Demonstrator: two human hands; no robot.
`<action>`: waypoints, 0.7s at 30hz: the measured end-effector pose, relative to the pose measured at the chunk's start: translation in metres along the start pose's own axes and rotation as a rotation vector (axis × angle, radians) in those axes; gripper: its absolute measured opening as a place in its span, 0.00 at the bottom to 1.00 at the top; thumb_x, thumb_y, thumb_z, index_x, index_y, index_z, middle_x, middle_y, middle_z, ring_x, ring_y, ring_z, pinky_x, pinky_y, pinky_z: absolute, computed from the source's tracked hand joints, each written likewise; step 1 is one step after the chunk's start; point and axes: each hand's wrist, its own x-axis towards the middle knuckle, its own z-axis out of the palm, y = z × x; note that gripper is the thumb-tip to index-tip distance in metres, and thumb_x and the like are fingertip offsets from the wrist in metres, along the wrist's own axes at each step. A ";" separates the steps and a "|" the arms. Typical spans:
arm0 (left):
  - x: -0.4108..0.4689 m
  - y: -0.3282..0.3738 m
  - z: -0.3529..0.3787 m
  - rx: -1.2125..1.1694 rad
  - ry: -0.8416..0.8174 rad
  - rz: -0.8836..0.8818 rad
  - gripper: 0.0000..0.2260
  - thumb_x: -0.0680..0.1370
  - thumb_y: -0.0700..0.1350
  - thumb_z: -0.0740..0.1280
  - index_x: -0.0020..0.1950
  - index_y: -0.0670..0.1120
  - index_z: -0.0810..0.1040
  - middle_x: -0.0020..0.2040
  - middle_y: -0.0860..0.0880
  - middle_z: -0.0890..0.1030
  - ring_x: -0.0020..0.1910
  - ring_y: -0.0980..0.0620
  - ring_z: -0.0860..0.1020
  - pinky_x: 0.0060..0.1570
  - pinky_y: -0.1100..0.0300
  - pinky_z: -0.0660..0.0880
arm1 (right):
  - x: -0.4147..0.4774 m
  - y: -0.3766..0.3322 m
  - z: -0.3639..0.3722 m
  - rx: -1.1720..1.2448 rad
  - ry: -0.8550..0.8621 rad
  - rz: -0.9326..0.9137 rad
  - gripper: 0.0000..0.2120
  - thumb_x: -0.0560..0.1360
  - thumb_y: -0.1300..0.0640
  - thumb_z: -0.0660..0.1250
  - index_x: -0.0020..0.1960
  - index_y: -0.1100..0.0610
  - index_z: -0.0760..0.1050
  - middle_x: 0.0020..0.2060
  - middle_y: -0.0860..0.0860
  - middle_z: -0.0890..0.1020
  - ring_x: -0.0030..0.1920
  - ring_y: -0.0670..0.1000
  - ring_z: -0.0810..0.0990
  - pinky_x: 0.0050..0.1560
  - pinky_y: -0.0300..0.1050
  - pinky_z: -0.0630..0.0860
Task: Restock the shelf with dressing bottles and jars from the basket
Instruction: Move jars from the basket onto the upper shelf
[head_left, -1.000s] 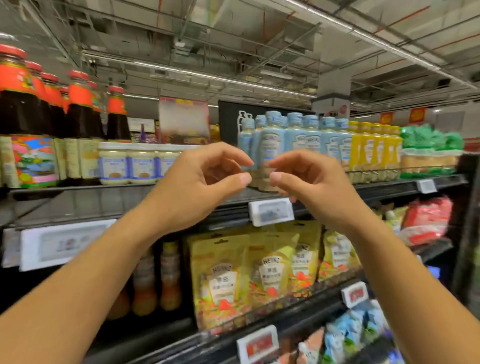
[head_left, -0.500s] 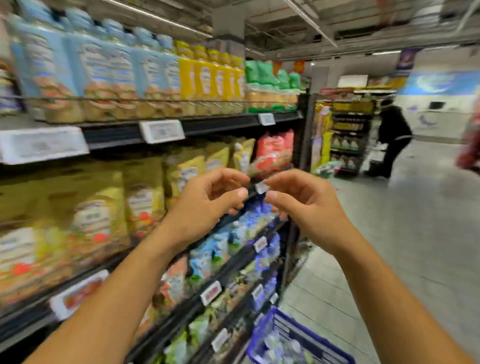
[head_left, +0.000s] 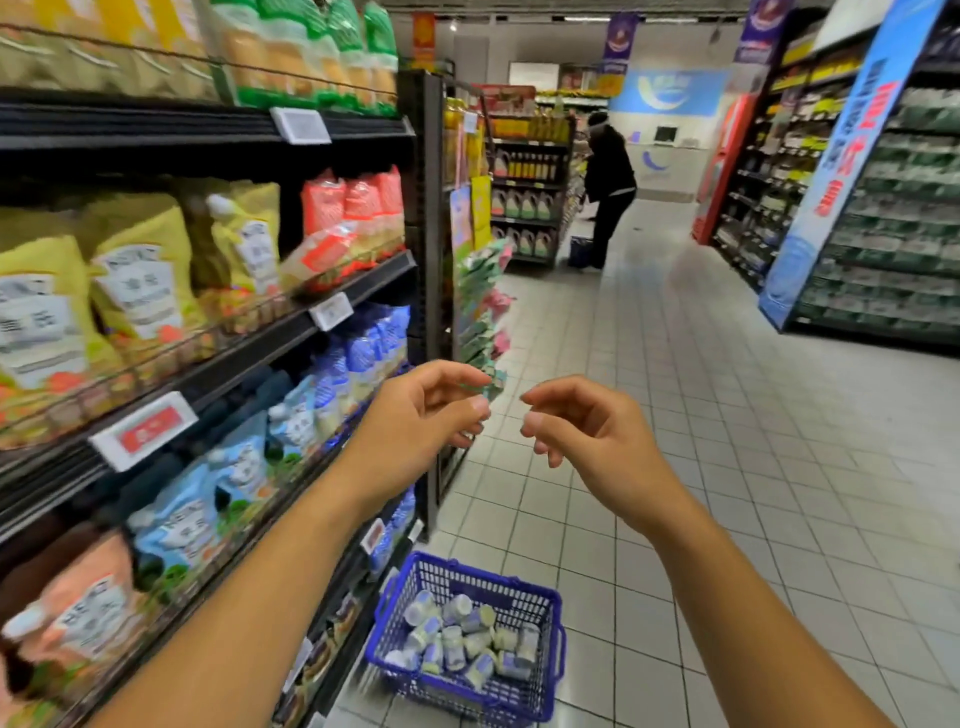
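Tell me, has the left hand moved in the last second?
Yes: the left hand went down and rightward, from the top shelf to beside the blue pouches.

Blue basket on the floor beside the shelf, jars heaped inside.

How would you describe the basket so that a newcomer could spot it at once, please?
Follow the left shelving down to the tiled floor at its foot. There, close to the camera, sits the basket, holding a heap of small pale jars. It is blue open-mesh plastic, unlike the black shelves beside it.
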 end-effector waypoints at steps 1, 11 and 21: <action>0.009 -0.009 0.002 -0.008 -0.014 -0.012 0.07 0.79 0.34 0.67 0.53 0.45 0.80 0.40 0.48 0.83 0.38 0.54 0.81 0.41 0.61 0.79 | 0.004 0.007 -0.003 -0.010 0.011 0.018 0.06 0.76 0.64 0.71 0.51 0.55 0.81 0.40 0.54 0.85 0.37 0.47 0.81 0.38 0.41 0.79; 0.126 -0.111 0.002 -0.097 -0.153 -0.131 0.08 0.79 0.33 0.67 0.53 0.45 0.79 0.40 0.45 0.82 0.37 0.55 0.81 0.40 0.61 0.79 | 0.081 0.102 -0.015 -0.065 0.153 0.192 0.06 0.77 0.64 0.70 0.52 0.55 0.81 0.40 0.56 0.84 0.36 0.46 0.81 0.39 0.42 0.79; 0.214 -0.228 -0.012 -0.125 -0.274 -0.298 0.09 0.80 0.36 0.67 0.52 0.50 0.80 0.39 0.51 0.84 0.40 0.55 0.81 0.42 0.60 0.80 | 0.143 0.213 -0.003 -0.008 0.270 0.376 0.09 0.76 0.66 0.70 0.49 0.53 0.81 0.37 0.50 0.84 0.35 0.46 0.80 0.36 0.39 0.77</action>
